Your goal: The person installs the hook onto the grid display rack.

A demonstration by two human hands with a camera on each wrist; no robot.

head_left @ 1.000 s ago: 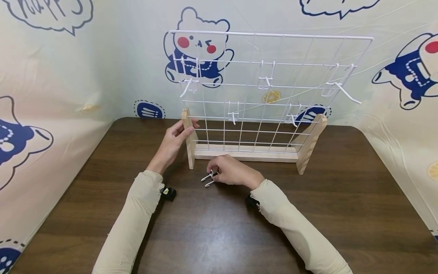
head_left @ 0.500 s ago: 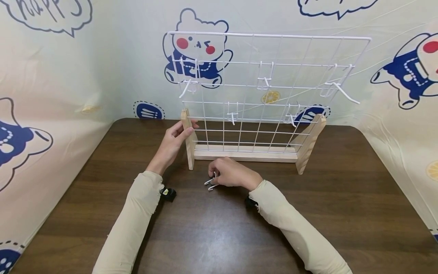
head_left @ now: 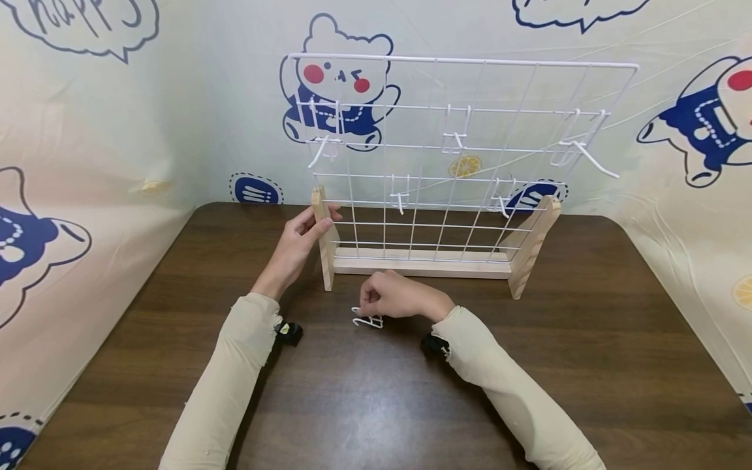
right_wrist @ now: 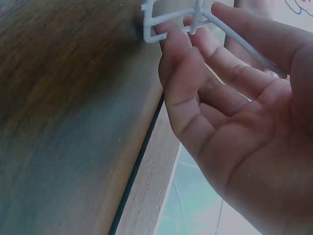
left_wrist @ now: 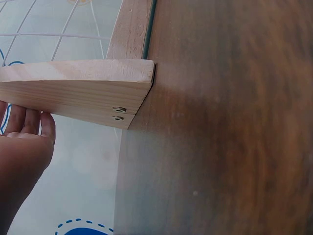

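In the head view, my left hand (head_left: 294,247) grips the left wooden side panel (head_left: 326,264) of a white wire grid rack (head_left: 470,61), thumb in front. From the left wrist, its fingers (left_wrist: 32,121) curl against the panel's outer side. My right hand (head_left: 405,297) pinches a small white wire hook (head_left: 370,322) low over the table, in front of the rack's wooden base bar (head_left: 423,267). Close up in the right wrist view, the hook's frame (right_wrist: 148,24) extends past the fingertips, and its long prong runs back toward the palm.
Several white hooks hang on the grid, among them a left one (head_left: 319,151), a top middle one (head_left: 455,137) and a right one (head_left: 593,160). The right wooden panel (head_left: 534,245) stands on the brown table (head_left: 376,405). Behind is a printed cloth backdrop (head_left: 223,98).
My right hand has turned the hook, so its two bent ends now point left and its frame shows below the fingers. My left hand stays on the panel.
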